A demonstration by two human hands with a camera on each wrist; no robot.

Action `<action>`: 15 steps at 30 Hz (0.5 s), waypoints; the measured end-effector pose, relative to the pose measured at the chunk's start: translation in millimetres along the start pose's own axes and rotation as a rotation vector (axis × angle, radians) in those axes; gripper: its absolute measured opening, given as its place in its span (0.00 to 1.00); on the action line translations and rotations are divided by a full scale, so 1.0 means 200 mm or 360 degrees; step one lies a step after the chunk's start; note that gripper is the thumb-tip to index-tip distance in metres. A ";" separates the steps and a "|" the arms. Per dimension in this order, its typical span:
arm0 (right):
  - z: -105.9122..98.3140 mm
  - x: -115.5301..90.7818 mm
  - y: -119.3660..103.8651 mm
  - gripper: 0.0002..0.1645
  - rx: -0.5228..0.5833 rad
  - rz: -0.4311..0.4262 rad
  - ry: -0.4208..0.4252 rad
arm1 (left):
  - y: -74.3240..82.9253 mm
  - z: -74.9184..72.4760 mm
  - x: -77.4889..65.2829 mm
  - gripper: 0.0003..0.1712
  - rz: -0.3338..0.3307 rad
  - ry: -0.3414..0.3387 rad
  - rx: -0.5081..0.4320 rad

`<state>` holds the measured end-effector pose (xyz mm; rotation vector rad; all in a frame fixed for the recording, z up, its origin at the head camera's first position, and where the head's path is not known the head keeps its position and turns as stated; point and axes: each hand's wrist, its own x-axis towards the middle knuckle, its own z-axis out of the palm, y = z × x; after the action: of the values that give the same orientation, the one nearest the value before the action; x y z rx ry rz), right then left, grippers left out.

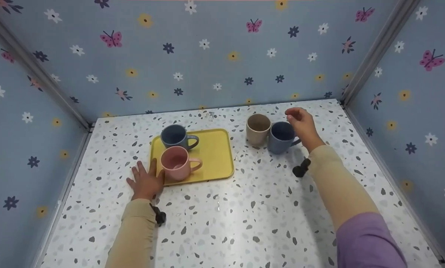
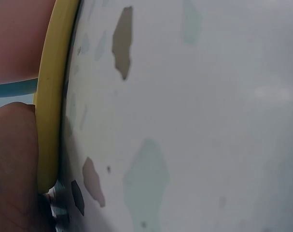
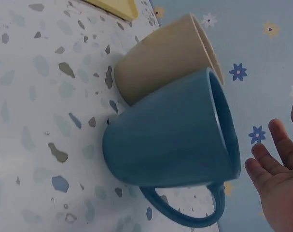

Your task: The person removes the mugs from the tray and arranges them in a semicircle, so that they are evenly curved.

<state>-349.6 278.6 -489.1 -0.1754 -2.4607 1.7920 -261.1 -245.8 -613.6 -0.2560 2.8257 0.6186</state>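
Observation:
My left hand (image 1: 146,183) has its fingers spread at the left edge of a yellow tray (image 1: 215,160), its thumb beside a pink mug (image 1: 176,167). The left wrist view shows part of that hand (image 2: 13,164) against the tray's rim (image 2: 52,96). Behind the pink mug a blue mug (image 1: 173,139) stands on the tray, both handles pointing right. To the tray's right, a second blue mug (image 1: 280,141) stands close to a beige mug (image 1: 257,134). My right hand (image 1: 303,126) hovers beside this blue mug; in the right wrist view its fingers (image 3: 267,159) hold nothing and stay apart from the rim.
The white speckled tabletop (image 1: 222,223) lies under everything. A floral panel (image 1: 215,56) rises at the back, with side panels left and right (image 1: 423,111). Small dark devices are strapped to both wrists, one at the right sleeve (image 1: 301,168).

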 end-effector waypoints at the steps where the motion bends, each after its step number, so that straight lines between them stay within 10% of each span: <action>1: 0.02 0.00 -0.02 0.16 0.0004 -0.0005 -0.0006 | 0.00 0.00 0.00 0.43 -0.0006 -0.0006 0.0000; 15: 0.29 -0.04 -0.13 0.16 0.0198 -0.0112 -0.0141 | 0.00 -0.01 0.00 0.44 0.0007 0.0002 0.0021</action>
<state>-351.3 213.9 -482.1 -0.0004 -2.3697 1.9556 -261.7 -246.0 -612.0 -0.2480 2.8315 0.6009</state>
